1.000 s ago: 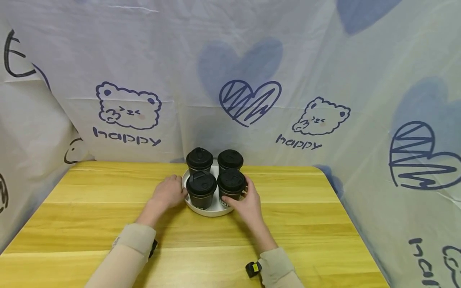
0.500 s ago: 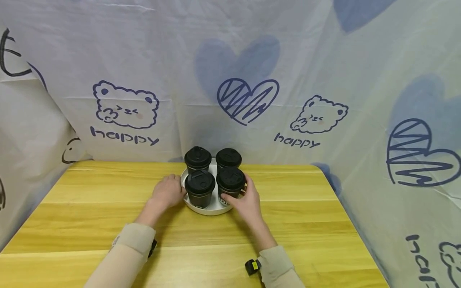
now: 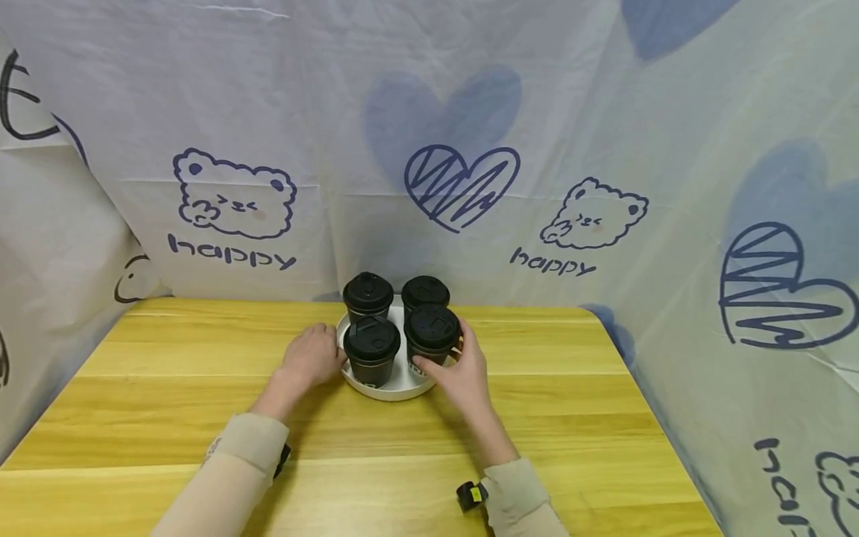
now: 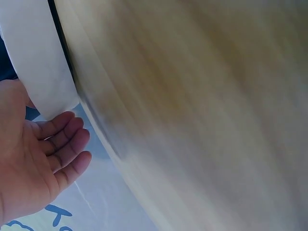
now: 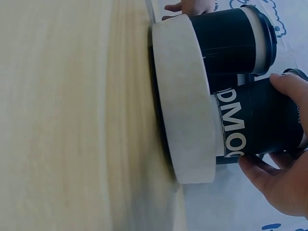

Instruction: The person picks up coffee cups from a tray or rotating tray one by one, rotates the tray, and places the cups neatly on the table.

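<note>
Presently held cup: black paper cup with black lid and white lettering [image 5: 269,115], over the near right part of the round white tray [image 5: 185,106], its lower edge showing above the rim.
Right hand [image 3: 464,377]: thumb and fingers curled round that cup, parted by its width.
Other cups: three lidded black cups [image 3: 372,354] standing in the tray, one just left, two behind.
Left hand [image 3: 310,358]: half closed, thumb over the tray's left rim, fingers loosely curved at its outer wall.
Under the tray: yellow wood-grain table [image 3: 564,425].
Behind: pale cloth printed with blue hearts and bears [image 3: 322,112].
</note>
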### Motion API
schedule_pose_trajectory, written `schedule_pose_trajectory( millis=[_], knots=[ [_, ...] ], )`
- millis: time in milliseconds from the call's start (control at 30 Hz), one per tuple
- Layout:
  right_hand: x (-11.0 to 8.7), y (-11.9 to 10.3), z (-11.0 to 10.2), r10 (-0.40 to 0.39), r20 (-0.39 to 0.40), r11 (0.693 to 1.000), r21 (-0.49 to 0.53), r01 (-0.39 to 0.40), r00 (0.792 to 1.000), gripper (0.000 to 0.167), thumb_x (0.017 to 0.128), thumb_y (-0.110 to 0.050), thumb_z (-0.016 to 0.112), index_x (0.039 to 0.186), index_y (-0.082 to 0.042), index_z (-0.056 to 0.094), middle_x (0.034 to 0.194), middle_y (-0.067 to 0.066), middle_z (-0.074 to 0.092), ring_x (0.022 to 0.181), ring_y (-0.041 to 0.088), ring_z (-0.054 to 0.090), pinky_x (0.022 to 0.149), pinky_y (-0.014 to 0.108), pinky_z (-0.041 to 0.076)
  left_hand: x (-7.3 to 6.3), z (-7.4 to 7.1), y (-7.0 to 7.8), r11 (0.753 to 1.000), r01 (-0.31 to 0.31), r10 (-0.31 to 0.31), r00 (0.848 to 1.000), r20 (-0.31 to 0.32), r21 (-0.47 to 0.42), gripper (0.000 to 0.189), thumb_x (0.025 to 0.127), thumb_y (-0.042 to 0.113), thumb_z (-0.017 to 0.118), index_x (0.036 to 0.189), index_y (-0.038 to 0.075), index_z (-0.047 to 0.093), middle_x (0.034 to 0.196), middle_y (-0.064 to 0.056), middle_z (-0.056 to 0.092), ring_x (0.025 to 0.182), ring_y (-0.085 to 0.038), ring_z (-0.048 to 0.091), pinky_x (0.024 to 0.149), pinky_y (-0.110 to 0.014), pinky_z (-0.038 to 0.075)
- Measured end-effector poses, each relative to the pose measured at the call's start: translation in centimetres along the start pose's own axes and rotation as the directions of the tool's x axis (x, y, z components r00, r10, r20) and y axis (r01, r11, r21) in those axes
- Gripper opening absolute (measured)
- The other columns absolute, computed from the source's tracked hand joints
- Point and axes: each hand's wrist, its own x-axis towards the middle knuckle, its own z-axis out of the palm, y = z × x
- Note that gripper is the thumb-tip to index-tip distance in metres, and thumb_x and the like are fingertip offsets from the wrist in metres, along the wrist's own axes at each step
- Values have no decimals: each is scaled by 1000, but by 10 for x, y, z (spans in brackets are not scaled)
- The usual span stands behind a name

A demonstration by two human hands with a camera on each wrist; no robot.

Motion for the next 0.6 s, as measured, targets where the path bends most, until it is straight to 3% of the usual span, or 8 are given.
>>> schedule_pose_trajectory(
  millis=[267, 600],
  knots=[
    [0, -9, -6, -25, -22, 1000, -14, 25, 999, 94, 75, -15, 93, 154, -10, 42, 151, 11, 51, 130, 35, 57, 107, 47, 51, 0, 1, -2, 996, -44, 45, 999, -11, 78, 43, 98, 26, 56, 116, -12, 57, 111, -27, 59, 107, -44, 58, 98, -56, 49],
    [3, -19, -16, -115, -72, 993, 1, 116, 991, 92, 74, -11, 93, 153, -9, 45, 148, 11, 55, 129, 33, 58, 106, 49, 51, 1, -2, -4, 987, -88, 90, 996, -8, 136, 43, 98, 31, 57, 113, -9, 58, 110, -25, 59, 104, -41, 57, 98, -55, 48]
  ],
)
